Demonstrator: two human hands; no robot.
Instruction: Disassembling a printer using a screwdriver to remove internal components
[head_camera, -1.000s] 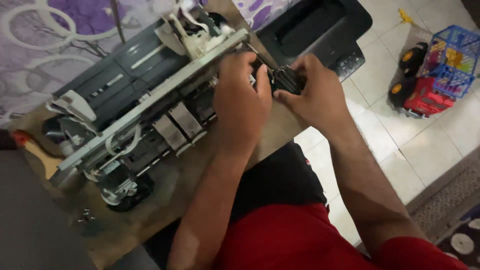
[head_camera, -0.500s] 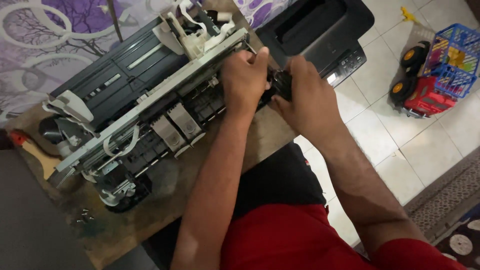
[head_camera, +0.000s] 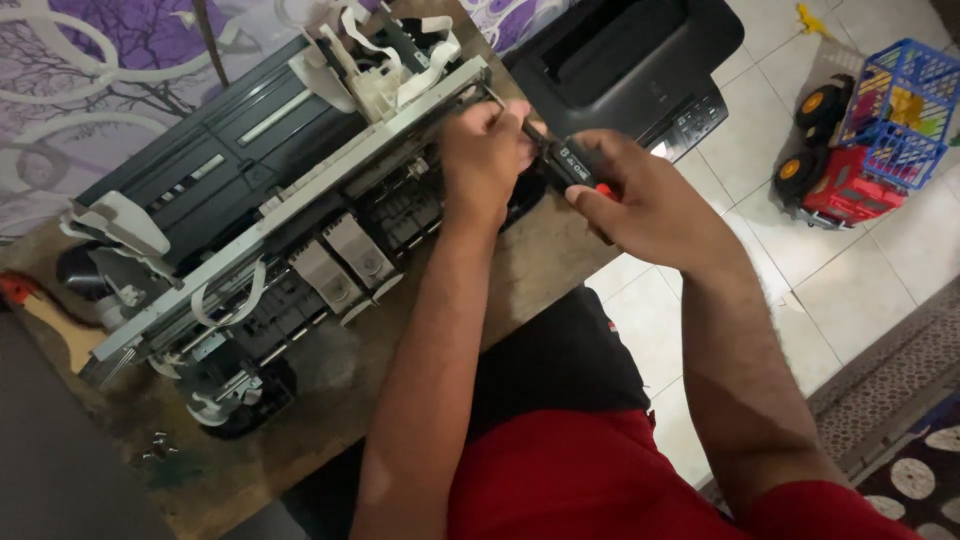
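Observation:
A stripped-down printer mechanism (head_camera: 270, 200) with a long grey metal rail lies across a worn wooden table (head_camera: 520, 270). My right hand (head_camera: 650, 205) grips the black handle of a screwdriver (head_camera: 570, 162), whose thin shaft points left to the rail's right end. My left hand (head_camera: 485, 150) is closed around the shaft near its tip, right against the rail's end. White ribbon cables (head_camera: 420, 50) loop over the top of the mechanism.
A black printer cover (head_camera: 630, 60) lies at the table's far right corner. Small loose screws (head_camera: 160, 445) sit near the table's front left. A red-handled tool (head_camera: 20, 290) lies at the left edge. A toy truck (head_camera: 830, 180) with a blue basket (head_camera: 900, 110) stands on the tiled floor.
My right hand has drawn back to the right, so the screwdriver's black handle now shows. My left hand stays at the rail's end.

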